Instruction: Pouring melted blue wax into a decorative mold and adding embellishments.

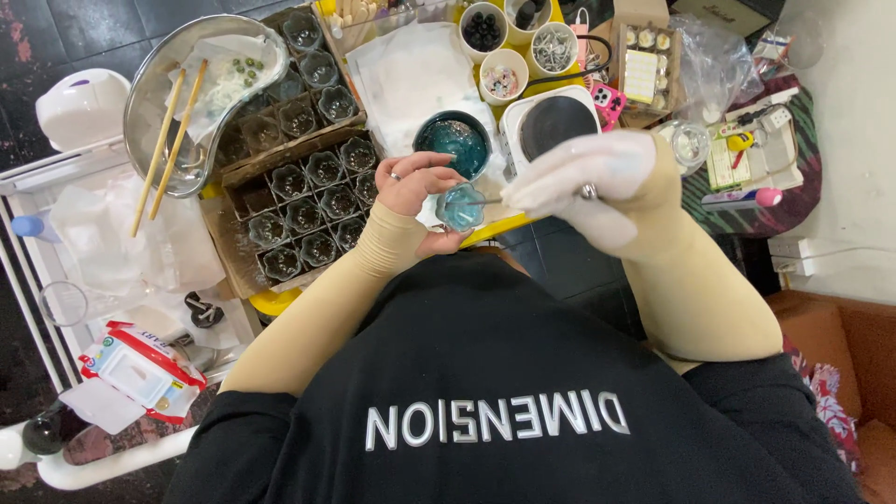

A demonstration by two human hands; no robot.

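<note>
From the head view, your left hand (411, 187) closes around a small glass cup (460, 207) with teal filling, just below the teal bowl (453, 142). Your right hand (583, 182) pinches a thin metal tool (485, 201), its tip touching the cup.

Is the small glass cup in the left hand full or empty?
Not empty: the small glass cup held by the left hand shows teal-blue content inside. How high it reaches, cannot tell.

Yellow table (271, 303) bears cardboard tray (229, 266), hotplate (555, 121).
</note>
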